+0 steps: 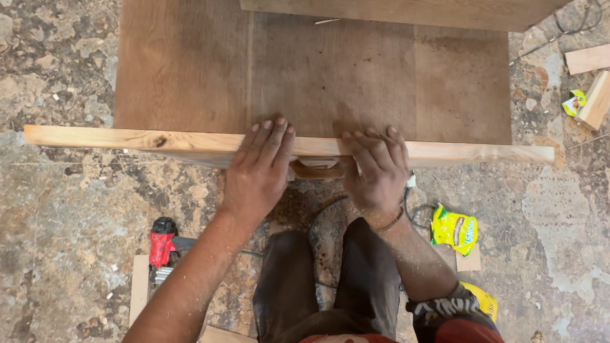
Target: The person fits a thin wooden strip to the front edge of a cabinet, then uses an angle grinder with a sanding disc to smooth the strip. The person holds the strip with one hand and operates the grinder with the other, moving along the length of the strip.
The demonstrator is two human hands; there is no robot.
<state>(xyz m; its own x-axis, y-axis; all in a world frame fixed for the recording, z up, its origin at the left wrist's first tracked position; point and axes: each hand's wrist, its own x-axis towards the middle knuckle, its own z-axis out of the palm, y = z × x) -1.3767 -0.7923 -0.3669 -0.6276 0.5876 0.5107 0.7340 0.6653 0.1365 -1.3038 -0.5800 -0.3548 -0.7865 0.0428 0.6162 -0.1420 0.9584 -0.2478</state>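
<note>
Both hands flat on the pale wood strip (pixel 190 143) across mid-frame: left hand (pixel 257 174) and right hand (pixel 375 171), fingers spread open, pressing not gripping. Brown panel (pixel 190 70) behind, red nail gun (pixel 164 244) lower left.

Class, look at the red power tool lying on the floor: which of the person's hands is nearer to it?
Left. The left hand rests on the light wooden plank, above and right of the red power tool; the right hand lies farther right.
</note>
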